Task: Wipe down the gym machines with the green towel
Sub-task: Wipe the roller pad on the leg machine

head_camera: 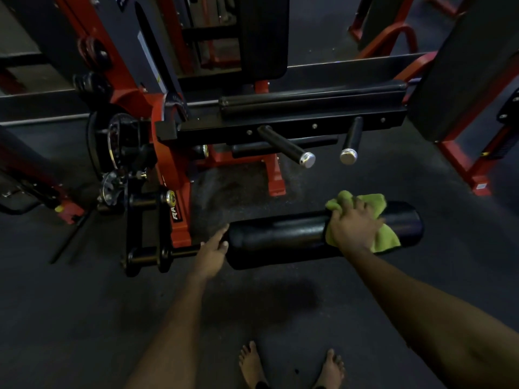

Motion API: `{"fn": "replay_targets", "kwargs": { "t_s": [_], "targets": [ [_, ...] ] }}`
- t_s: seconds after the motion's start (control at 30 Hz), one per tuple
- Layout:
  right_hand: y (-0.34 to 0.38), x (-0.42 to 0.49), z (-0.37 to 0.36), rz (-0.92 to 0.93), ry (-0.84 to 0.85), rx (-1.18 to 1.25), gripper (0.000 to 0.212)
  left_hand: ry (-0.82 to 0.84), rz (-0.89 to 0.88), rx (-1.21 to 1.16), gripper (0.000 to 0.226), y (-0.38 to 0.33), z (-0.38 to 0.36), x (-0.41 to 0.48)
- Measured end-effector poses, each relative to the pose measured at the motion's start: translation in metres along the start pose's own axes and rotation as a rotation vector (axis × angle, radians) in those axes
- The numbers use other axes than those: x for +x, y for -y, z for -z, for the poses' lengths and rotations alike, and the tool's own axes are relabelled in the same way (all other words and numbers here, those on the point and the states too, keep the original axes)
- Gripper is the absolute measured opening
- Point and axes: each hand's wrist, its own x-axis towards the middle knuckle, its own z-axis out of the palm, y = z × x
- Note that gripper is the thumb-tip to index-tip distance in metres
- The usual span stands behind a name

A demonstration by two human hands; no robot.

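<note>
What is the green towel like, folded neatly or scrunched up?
Scrunched up. The green towel bunches unevenly under the right hand on the black roller pad.

Bare floor (pixel 252 192) lies open between roller pad (pixel 280 237) and handles (pixel 289 146).

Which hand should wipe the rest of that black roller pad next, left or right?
Right. The right hand grips the green cloth towel against the black cylindrical padded roller, so it can likely slide along it. The left hand is bare, fingers straight on the roller's other end, steadying.
</note>
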Motion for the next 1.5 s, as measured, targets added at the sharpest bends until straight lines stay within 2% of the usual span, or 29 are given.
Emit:
{"fn": "replay_targets", "kwargs": {
  "t_s": [0.13,0.27,0.4,0.6,0.77,1.0,1.17,1.37,1.5],
  "targets": [
    [0.073,-0.043,-0.01,0.108,0.006,0.077,0.053,0.107,-0.019,0.023,0.052,0.007,0.012,0.007],
    [0.131,-0.085,-0.019,0.267,0.022,0.108,0.047,0.185,-0.036,0.086,0.049,-0.002,0.02,0.006],
    [0.117,-0.091,-0.026,0.441,0.076,0.09,0.05,0.228,-0.045,0.07,0.049,-0.005,0.028,0.004],
    [0.049,-0.044,-0.009,0.167,-0.043,0.078,0.055,0.271,-0.072,-0.025,0.057,-0.001,0.035,0.004],
    [0.091,-0.05,-0.014,-0.075,-0.025,0.111,0.053,0.266,-0.069,0.026,0.066,0.009,0.031,0.007],
    [0.173,-0.112,-0.026,0.257,0.048,0.084,0.045,0.246,-0.156,0.104,0.058,0.005,0.033,0.008],
    [0.153,-0.139,-0.032,0.356,0.119,0.114,0.055,0.258,-0.098,0.015,0.066,0.008,0.034,0.009],
    [0.181,-0.111,-0.025,0.345,0.148,0.004,0.047,0.225,-0.071,-0.057,0.051,0.003,0.032,0.009],
    [0.207,-0.072,-0.014,0.347,0.327,-0.097,0.052,0.238,-0.032,-0.017,0.054,0.008,0.032,0.01]
  ]
}}
